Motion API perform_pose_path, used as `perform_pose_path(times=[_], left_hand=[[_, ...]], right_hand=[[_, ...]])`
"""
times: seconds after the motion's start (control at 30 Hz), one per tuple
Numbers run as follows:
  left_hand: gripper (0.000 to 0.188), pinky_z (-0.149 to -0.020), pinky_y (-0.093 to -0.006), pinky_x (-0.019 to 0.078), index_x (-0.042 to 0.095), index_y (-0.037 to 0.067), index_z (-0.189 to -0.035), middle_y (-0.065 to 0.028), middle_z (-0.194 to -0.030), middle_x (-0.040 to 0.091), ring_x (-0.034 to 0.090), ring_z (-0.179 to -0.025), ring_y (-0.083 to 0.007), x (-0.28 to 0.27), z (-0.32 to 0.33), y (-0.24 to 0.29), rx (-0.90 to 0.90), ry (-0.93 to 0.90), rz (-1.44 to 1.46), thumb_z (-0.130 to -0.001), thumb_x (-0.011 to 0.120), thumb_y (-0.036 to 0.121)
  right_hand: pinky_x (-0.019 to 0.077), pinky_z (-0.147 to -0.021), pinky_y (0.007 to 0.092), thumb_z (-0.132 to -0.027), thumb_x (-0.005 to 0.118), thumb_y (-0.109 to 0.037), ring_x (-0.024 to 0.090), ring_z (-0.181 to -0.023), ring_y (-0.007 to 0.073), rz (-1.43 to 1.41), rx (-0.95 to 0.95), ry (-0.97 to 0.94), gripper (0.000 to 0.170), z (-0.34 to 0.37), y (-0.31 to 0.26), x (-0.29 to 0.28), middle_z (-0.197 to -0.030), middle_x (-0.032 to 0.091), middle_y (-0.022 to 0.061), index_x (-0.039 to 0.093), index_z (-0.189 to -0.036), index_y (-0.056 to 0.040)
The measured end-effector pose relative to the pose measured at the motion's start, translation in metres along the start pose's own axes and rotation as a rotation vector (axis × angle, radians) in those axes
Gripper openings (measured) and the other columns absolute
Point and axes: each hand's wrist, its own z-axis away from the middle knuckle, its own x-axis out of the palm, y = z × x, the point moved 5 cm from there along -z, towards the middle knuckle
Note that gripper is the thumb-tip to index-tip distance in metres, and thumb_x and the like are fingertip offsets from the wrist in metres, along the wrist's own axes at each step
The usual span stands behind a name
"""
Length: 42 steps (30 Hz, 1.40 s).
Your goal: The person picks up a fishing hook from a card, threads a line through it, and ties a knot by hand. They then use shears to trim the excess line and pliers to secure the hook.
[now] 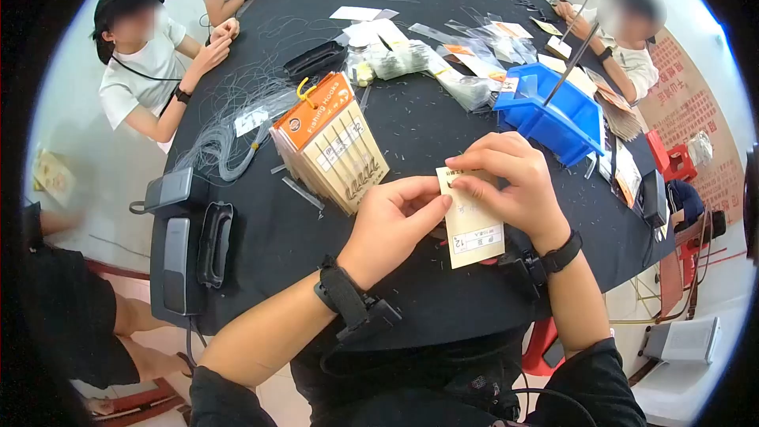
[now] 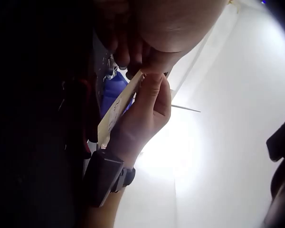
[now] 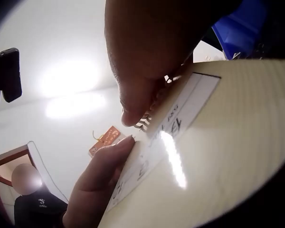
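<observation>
My left hand (image 1: 395,217) pinches the left edge of a cream fishing-hook card (image 1: 474,241) between thumb and fingers. From the other side, my right hand (image 1: 514,190) grips the upper part of the same card, its thumb and fingertips close together there. The card is upside down in the head view, with a white printed label near its lower end. In the right wrist view, small curved hooks (image 3: 143,121) show beside the thumb along the card. Just left of my hands stands a thick stack of orange-topped fishing-hook cards (image 1: 340,138) with a yellow tie.
A blue bin (image 1: 553,111) with metal rods stands at the right. Coiled clear line (image 1: 217,146) lies at the left, near a black open case (image 1: 215,245) and a grey device (image 1: 176,265). Plastic packets (image 1: 466,87) cover the far middle. Other people sit around the table.
</observation>
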Motion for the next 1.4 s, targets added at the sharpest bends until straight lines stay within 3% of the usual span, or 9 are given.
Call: perform_pose_path(times=[0.47, 0.97, 1.4], left_hand=[[0.026, -0.083, -0.0249, 0.0524, 0.064, -0.003, -0.119, -0.0058, -0.107, 0.070, 0.065, -0.095, -0.0094, -0.0015, 0.0004, -0.0010, 0.005, 0.005, 0.016, -0.099, 0.059, 0.013], [0.026, -0.084, -0.0257, 0.0533, 0.064, -0.004, -0.119, -0.0079, -0.108, 0.070, 0.066, -0.095, -0.0108, -0.0033, -0.0008, -0.0015, 0.038, 0.020, 0.008, -0.099, 0.059, 0.011], [0.026, -0.084, -0.0253, 0.0526, 0.064, -0.005, -0.119, -0.0074, -0.107, 0.070, 0.065, -0.094, -0.0100, -0.0037, -0.0002, 0.0009, 0.041, 0.057, 0.033, -0.099, 0.058, 0.011]], right_hand=[[0.0424, -0.067, 0.0324, -0.080, 0.076, -0.016, 0.064, -0.074, 0.0194, -0.018, 0.030, 0.010, 0.011, 0.0021, 0.0029, 0.0046, -0.080, 0.068, 0.0039, 0.075, -0.087, -0.0088], [0.0408, -0.065, 0.0323, -0.076, 0.079, -0.021, 0.063, -0.071, 0.0196, -0.027, 0.049, -0.007, 0.018, 0.0008, 0.0051, 0.0056, -0.078, 0.067, 0.0039, 0.074, -0.088, -0.0091], [0.0486, -0.067, 0.0338, -0.075, 0.079, -0.017, 0.066, -0.076, 0.0243, -0.134, 0.107, -0.051, 0.024, -0.0006, 0.0050, 0.0040, -0.084, 0.068, 0.0077, 0.075, -0.097, -0.0067]])
